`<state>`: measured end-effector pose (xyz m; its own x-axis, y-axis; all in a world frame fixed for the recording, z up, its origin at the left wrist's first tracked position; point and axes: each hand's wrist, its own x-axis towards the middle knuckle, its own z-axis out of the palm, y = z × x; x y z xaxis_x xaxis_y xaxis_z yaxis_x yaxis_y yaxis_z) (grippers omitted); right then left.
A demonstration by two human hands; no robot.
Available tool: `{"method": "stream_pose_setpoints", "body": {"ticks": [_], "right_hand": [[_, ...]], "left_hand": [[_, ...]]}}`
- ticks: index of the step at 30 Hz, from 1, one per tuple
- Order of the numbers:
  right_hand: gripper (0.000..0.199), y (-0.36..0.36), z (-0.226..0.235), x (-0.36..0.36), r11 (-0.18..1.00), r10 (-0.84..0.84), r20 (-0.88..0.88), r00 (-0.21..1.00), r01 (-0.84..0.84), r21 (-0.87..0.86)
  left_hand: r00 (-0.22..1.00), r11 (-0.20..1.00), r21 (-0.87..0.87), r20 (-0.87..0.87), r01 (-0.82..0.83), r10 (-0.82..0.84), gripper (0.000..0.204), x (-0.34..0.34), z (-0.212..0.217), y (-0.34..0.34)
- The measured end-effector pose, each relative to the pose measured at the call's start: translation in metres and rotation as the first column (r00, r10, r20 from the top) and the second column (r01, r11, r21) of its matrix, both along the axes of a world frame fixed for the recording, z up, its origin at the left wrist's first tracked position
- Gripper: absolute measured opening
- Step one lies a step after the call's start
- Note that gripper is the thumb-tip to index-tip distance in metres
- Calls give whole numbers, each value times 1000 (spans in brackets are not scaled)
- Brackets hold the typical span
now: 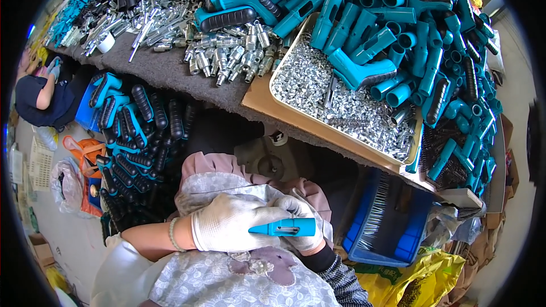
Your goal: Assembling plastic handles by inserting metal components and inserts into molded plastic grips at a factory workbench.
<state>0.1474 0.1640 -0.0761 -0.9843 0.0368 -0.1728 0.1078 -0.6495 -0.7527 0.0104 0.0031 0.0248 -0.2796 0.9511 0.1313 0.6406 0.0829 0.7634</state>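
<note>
Now both gloved hands, L & R, grip teal handle low over lap.

On the desk, a tray of small metal parts lies right of a heap of metal fittings, plastic housings piled behind it, a bin of handles below the desk's left edge.

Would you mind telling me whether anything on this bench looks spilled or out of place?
Yes: teal plastic handle shells from the heap overflow into the shallow tray of small silver metal parts, lying on top of them.
</note>
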Motion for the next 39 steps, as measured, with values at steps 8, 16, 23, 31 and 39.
{"method": "stream_pose_setpoints", "body": {"ticks": [8, 16, 23, 31, 39], "right_hand": [[20, -1, 13, 2, 998, -12, 81, 997, 17, -63], [27, 7, 33, 5, 670, 111, 151, 982, -186, 719], [29, 19, 61, 14, 836, 61, 118, 991, -115, 537], [31, 36, 73, 1, 929, -5, 336, 942, -120, 351], [19, 63, 107, -20, 697, 166, -47, 985, -84, 713]], "left_hand": [[1000, 999, 32, -20, -9, 9, 46, -2, 2, 2], [996, 999, -34, -87, -23, 20, 51, 0, -1, 0], [989, 998, -53, -145, -23, 15, 50, -4, -4, 0], [970, 997, -68, -244, -18, 1, 50, -1, -19, 4], [965, 964, -227, 249, 139, -80, 48, -28, -20, 1]]}}
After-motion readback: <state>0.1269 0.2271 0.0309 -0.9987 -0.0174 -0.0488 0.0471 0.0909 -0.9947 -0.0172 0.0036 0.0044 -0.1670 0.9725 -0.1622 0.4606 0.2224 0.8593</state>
